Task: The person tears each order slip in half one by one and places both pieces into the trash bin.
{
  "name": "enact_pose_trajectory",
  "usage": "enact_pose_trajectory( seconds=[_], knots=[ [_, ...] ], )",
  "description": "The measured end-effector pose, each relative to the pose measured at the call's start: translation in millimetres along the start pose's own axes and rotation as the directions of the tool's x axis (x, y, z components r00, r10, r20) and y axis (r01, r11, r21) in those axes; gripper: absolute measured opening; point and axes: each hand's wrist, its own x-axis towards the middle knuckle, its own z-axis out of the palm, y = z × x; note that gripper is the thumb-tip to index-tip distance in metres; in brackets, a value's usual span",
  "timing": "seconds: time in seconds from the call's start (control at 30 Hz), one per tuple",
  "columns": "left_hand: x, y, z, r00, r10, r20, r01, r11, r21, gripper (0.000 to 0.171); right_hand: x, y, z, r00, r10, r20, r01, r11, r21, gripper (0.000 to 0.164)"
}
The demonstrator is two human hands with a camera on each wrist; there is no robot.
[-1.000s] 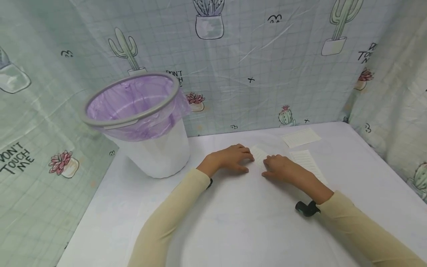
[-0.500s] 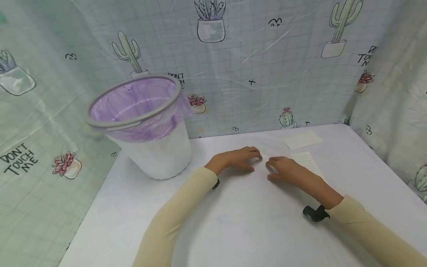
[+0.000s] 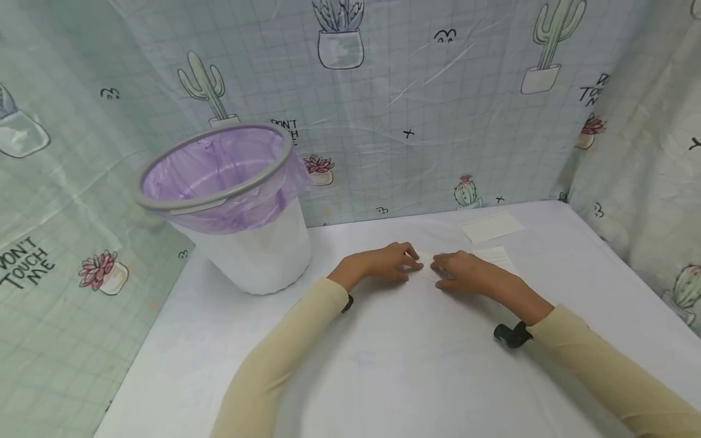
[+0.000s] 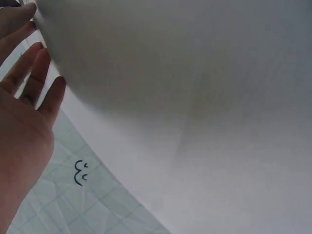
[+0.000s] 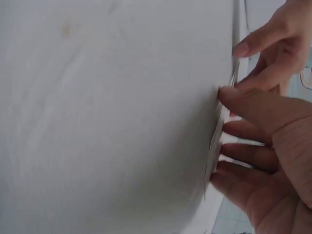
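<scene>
A small pale slip of paper (image 3: 428, 258) lies on the white table between my two hands, partly hidden by the fingers. My left hand (image 3: 383, 263) is at its left side, index finger bent and fingertips down at the paper. From the right, my right hand (image 3: 465, 272) reaches in, its fingertips and thumb along the other side. The right wrist view shows the right thumb and fingers (image 5: 243, 155) touching a thin paper edge close over the table, with the left hand (image 5: 282, 46) just beyond. In the left wrist view, the left fingers are only loosely bent.
A lined paper sheet (image 3: 498, 257) lies just behind the right hand, and another sheet (image 3: 493, 227) farther back. At the left stands a white bin (image 3: 268, 255) lined with a purple bag (image 3: 235, 158). A cactus-printed curtain (image 3: 394, 91) borders the table's back.
The hands have shifted slightly about the small paper, and more of it is now covered by the fingers. The left index finger is more bent. The other sheets stay where they were.
</scene>
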Motion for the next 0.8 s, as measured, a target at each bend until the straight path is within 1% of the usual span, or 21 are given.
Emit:
enact_pose_trajectory(
  seconds=[0.1,0.2,0.3,0.37,0.43,0.5,0.6,0.67,0.73,0.8],
  knots=[
    [-4.8,2.8,-1.2,1.000,-0.024,0.015,0.025,0.999,-0.043,0.043,1,4,1,0.998,-0.062,0.004,0.062,0.998,0.005,0.041],
    [-11.3,2.3,-2.1,0.999,-0.041,0.021,0.044,0.991,-0.124,0.038,2,6,1,0.993,-0.112,0.019,0.113,0.994,-0.014,0.042],
    [-17.3,-2.2,-2.7,0.999,-0.037,0.015,0.039,0.980,-0.197,0.034,3,5,1,0.989,-0.143,0.024,0.144,0.989,-0.040,0.041],
    [-19.9,-4.6,-1.8,1.000,-0.027,0.006,0.027,0.973,-0.231,0.033,2,5,2,0.989,-0.147,0.018,0.148,0.987,-0.062,0.040],
    [-18.8,-4.3,-0.2,1.000,-0.016,-0.010,0.014,0.979,-0.204,0.032,1,5,3,0.989,-0.150,0.008,0.150,0.985,-0.083,0.037],
    [-16.6,-1.2,1.7,0.999,-0.021,-0.033,0.016,0.987,-0.160,0.033,0,5,3,0.990,-0.143,0.004,0.143,0.984,-0.106,0.035],
    [-11.6,3.9,5.1,0.997,-0.043,-0.063,0.041,0.999,-0.036,0.042,0,4,1,0.989,-0.147,0.001,0.146,0.981,-0.130,0.033],
    [-9.5,6.9,6.9,0.996,-0.053,-0.074,0.057,0.998,0.042,0.047,2,4,0,0.988,-0.151,0.005,0.150,0.979,-0.137,0.032],
    [-8.9,8.7,8.5,0.995,-0.057,-0.081,0.066,0.992,0.112,0.049,3,3,-2,0.987,-0.162,0.004,0.161,0.978,-0.136,0.031],
    [-10.3,10.3,9.0,0.994,-0.061,-0.093,0.073,0.988,0.134,0.047,4,3,-4,0.988,-0.156,0.000,0.155,0.981,-0.116,0.031]
  ],
)
